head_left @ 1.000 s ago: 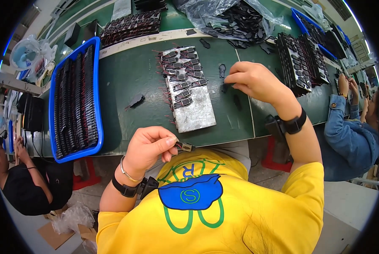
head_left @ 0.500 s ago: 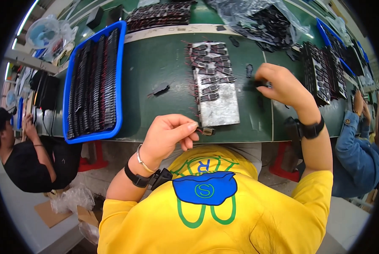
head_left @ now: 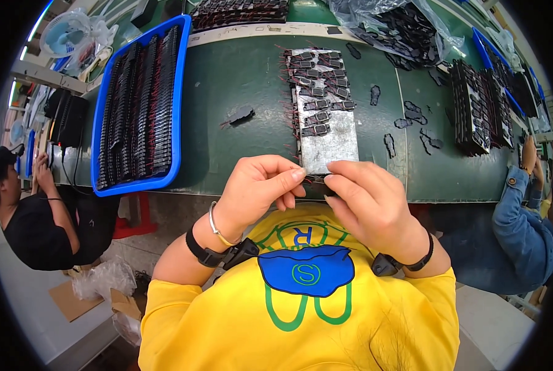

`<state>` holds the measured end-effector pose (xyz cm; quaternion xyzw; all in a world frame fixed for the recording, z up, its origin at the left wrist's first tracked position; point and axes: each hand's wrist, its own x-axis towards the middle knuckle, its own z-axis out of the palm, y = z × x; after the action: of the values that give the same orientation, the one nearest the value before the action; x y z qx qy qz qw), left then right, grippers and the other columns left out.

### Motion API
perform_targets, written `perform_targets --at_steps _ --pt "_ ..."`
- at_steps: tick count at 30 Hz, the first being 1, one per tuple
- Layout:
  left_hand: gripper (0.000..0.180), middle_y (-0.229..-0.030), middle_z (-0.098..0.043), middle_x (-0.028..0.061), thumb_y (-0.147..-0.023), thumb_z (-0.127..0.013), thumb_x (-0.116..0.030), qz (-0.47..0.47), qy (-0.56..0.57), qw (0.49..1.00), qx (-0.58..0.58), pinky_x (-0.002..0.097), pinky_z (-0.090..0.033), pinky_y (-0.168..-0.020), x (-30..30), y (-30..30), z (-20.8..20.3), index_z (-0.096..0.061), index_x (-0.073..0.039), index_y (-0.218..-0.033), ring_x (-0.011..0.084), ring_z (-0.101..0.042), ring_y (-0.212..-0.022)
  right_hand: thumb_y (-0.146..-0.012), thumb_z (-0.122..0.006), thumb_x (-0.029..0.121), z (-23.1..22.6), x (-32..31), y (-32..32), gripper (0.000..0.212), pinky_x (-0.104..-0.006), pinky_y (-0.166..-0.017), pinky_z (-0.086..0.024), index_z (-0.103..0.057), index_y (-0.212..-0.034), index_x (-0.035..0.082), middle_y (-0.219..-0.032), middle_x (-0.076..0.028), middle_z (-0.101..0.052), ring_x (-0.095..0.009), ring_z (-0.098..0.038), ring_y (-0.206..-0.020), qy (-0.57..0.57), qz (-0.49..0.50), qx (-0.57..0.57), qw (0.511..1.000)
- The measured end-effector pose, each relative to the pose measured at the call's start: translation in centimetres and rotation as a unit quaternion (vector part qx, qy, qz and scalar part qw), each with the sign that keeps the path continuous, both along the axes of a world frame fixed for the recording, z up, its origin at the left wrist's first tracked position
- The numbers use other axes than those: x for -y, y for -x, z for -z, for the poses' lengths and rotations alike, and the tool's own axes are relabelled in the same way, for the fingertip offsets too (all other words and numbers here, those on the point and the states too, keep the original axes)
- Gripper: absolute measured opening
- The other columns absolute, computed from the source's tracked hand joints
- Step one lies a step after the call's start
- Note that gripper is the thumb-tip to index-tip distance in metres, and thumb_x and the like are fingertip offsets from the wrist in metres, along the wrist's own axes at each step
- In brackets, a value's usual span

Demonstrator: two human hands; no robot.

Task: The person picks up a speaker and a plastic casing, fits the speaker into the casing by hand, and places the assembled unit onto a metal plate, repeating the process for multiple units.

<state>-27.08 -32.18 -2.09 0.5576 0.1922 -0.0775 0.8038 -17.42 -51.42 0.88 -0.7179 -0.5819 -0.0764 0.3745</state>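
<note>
My left hand [head_left: 264, 183] is closed in a pinch at the table's front edge, on a small wired part [head_left: 314, 179] that is mostly hidden by the fingers. Facing it, my right hand [head_left: 370, 199] has its thumb and fingertips bent together close to that part; what they hold is hidden. Just beyond both hands lies a silvery metal plate [head_left: 329, 150]. Several small black wired modules [head_left: 316, 117] sit in two columns on its far part, their red and dark leads hanging over the left side.
At left stands a blue tray [head_left: 178, 123] packed with rows of black parts. A loose dark wired piece [head_left: 239, 115] lies beside it. Flat black cut-outs [head_left: 389, 145] are scattered right of the plate, below a clear bag [head_left: 443, 40] of more. Stacked loaded plates [head_left: 474, 117] stand far right. Co-workers sit either side.
My right hand has come from the cut-outs at right, with something dark in its fingers, down to my left hand. The left hand keeps its pinch on the small wired part.
</note>
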Motion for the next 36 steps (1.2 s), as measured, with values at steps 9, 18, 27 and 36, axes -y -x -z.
perform_targets --at_steps 9,18,27,36 --pt "0.017 -0.076 -0.068 0.0105 -0.092 -0.06 -0.013 0.018 0.042 0.999 0.0 0.0202 -0.051 -0.052 0.3 0.2 0.2 -0.065 0.002 -0.096 0.0108 -0.063 -0.058 -0.067 -0.071 -0.001 0.4 0.2 1.0 0.032 -0.0369 -0.067 -0.054 -0.061 -0.097 -0.003 -0.091 -0.015 -0.065 -0.03 -0.066 -0.079 0.049 0.032 0.048 0.997" --pt "0.017 -0.077 -0.068 0.0112 -0.093 -0.058 -0.013 0.026 0.057 0.998 0.01 0.0207 -0.052 -0.054 0.3 0.3 0.3 -0.064 0.003 -0.097 0.0113 -0.064 -0.06 -0.067 -0.071 -0.002 0.2 0.1 1.1 0.032 -0.0366 -0.066 -0.053 -0.061 -0.097 -0.003 -0.089 -0.015 -0.065 -0.03 -0.065 -0.077 0.074 0.029 0.056 0.995" --pt "0.016 -0.077 -0.068 0.0103 -0.093 -0.058 -0.013 0.031 0.038 0.998 0.026 0.0208 -0.052 -0.056 0.6 0.3 0.3 -0.064 0.002 -0.095 0.0103 -0.063 -0.061 -0.067 -0.07 -0.002 0.5 0.1 1.1 0.032 -0.0367 -0.066 -0.053 -0.06 -0.097 -0.004 -0.089 -0.015 -0.064 -0.03 -0.065 -0.075 0.074 0.035 0.056 0.995" --pt "0.016 -0.078 -0.067 0.0057 -0.092 -0.06 -0.015 0.029 0.052 0.998 0.035 0.0217 -0.053 -0.059 0.9 0.7 -0.1 -0.064 0.0 -0.093 0.008 -0.061 -0.064 -0.064 -0.061 0.005 1.6 0.1 1.2 0.031 -0.033 -0.062 -0.053 -0.06 -0.094 -0.006 -0.087 -0.016 -0.062 -0.026 -0.064 -0.071 0.035 0.034 0.081 0.995"
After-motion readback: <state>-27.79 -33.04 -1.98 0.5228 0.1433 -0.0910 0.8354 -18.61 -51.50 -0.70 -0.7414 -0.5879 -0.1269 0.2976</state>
